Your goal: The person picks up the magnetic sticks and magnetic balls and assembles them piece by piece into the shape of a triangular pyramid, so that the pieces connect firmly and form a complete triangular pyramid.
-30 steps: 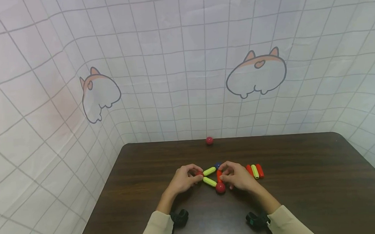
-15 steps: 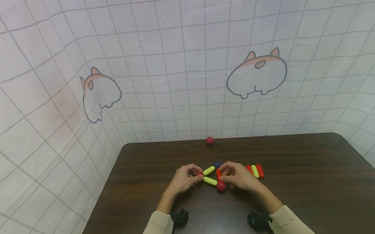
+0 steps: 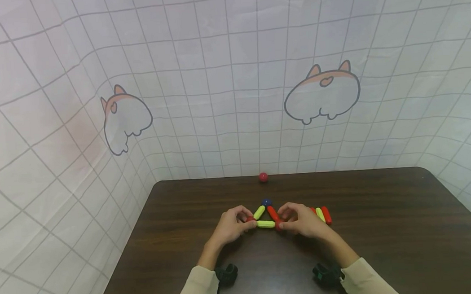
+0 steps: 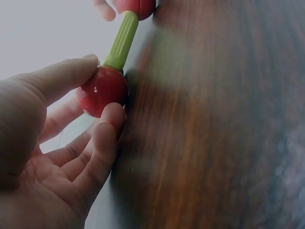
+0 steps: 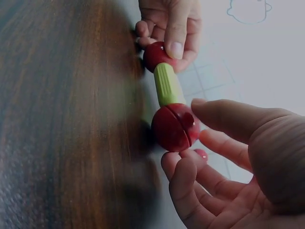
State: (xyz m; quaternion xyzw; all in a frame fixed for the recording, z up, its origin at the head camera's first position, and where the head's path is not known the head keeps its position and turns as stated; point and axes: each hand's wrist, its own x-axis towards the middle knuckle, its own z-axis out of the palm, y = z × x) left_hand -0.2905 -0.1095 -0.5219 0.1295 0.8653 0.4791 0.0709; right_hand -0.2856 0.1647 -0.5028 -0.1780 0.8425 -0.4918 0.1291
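A triangle of magnetic-style rods and balls lies on the dark table. My left hand (image 3: 233, 226) pinches its left red ball (image 4: 102, 90) between thumb and fingers. At the right corner my right hand (image 3: 301, 219) holds another red ball (image 5: 175, 128), thumb on one side and fingers on the other. One yellow-green rod (image 3: 266, 224) joins these two balls. A second yellow-green rod (image 3: 259, 212) runs from the left ball to a blue ball (image 3: 266, 202) at the far corner. Between the blue ball and the right ball sits a red rod (image 3: 273, 213).
Right of the right hand lie loose rods side by side, including a yellow-green rod (image 3: 320, 214) and a red rod (image 3: 326, 215), partly covered by that hand. A single red ball (image 3: 263, 177) rests at the table's far edge. A white gridded cloth (image 3: 216, 98) hangs behind.
The triangle has turned about its left ball: the blue ball moved away and left, the right red ball moved away from the body. My right thumb and fingers shifted from the red rod to that ball.
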